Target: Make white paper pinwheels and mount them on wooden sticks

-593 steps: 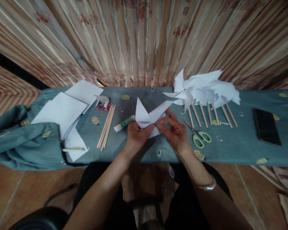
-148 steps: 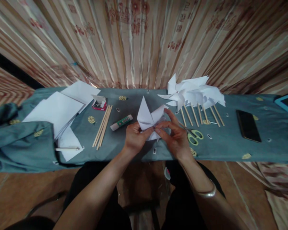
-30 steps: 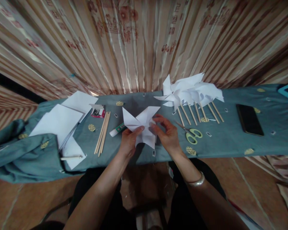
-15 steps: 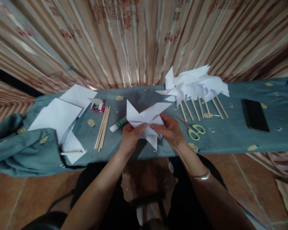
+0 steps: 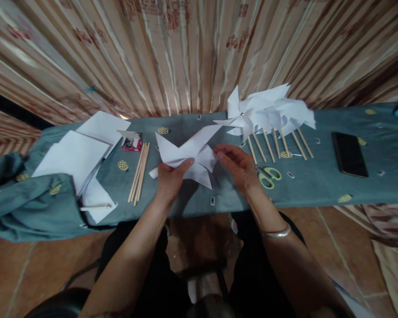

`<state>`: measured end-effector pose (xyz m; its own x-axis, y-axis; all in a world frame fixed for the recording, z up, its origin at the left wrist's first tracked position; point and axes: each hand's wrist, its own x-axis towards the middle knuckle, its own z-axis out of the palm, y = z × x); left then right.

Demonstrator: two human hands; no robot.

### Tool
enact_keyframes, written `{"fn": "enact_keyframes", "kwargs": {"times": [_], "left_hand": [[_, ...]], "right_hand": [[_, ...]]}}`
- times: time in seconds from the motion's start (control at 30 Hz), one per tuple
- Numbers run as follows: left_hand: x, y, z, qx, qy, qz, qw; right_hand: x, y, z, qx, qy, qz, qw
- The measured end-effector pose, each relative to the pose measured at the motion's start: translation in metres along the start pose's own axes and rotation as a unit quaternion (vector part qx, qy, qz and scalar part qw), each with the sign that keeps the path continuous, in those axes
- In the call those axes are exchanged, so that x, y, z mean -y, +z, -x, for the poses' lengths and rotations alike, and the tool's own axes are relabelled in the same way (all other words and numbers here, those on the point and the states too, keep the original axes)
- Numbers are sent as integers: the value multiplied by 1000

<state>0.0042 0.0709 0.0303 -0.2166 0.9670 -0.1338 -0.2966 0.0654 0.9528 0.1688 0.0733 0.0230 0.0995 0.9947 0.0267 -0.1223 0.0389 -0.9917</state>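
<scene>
My left hand (image 5: 170,179) is closed on a white paper pinwheel (image 5: 189,152), its thumb pressed flat near the folded centre. The pinwheel's pointed blades spread out above the table, without a stick visible on it. At the right-hand blade, my right hand (image 5: 237,168) has its fingers loosely bent and the tips beside the paper edge; whether they touch it is hard to tell. Partly covered by the pinwheel and left hand lies a white-ended tube (image 5: 153,173). Green-handled scissors (image 5: 268,176) rest just right of my right hand, their blades partly hidden.
Several white pinwheels on sticks (image 5: 272,110) lie overlapping at the back right. Loose wooden sticks (image 5: 139,174) and a small red box (image 5: 132,141) are to the left, beside stacked white paper (image 5: 74,154). A black phone (image 5: 350,154) lies on the green tablecloth (image 5: 325,185).
My right hand has come off the pinwheel's centre to its right edge. The left hand has shifted left and slightly up with the pinwheel, covering more of the tube.
</scene>
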Motion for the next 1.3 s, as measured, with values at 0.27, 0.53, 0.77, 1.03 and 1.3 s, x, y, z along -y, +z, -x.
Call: {"fn": "enact_keyframes", "kwargs": {"times": [0.27, 0.53, 0.77, 1.03, 1.3], "left_hand": [[-16, -13, -17, -41, 52, 42, 997], [-12, -7, -8, -30, -57, 84, 994], [-7, -1, -2, -9, -93, 99, 991], [-3, 1, 2, 14, -71, 107, 992], [-1, 4, 8, 29, -52, 129, 990]], "right_hand": [[-7, -21, -1, -13, -24, 79, 997], [6, 2, 25, 9, -83, 200, 976], [12, 8, 33, 83, -186, 275, 940], [7, 12, 28, 75, -222, 276, 932], [4, 20, 25, -14, -204, 285, 936]]}}
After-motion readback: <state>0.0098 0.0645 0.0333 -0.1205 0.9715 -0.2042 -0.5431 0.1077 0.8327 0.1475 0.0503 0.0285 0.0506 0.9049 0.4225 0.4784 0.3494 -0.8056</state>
